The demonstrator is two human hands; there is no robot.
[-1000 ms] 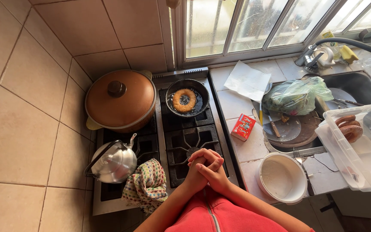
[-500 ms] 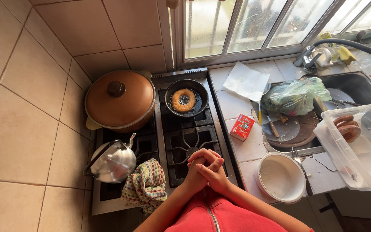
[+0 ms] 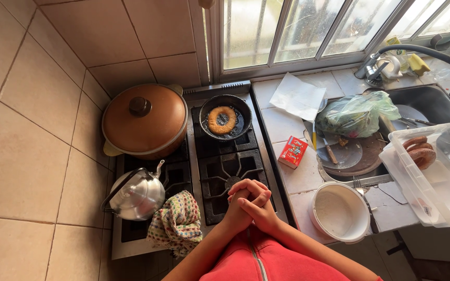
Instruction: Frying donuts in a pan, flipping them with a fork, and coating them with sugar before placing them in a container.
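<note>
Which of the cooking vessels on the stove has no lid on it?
The small black frying pan at the back, with a ring doughnut frying inside. The big brown pot and the steel kettle are covered.

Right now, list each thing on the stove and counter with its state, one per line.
Left hand: clasped with the right hand, holding nothing.
Brown pot: lid on.
Frying pan: holds one browned dough ring.
Kettle: lid shut.
White pot: uncovered.
Clear plastic tub: open, fried rings inside.

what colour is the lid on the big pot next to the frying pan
Copper-brown, with a darker brown knob; the lid shows best in the head view, left of the frying pan.
</note>
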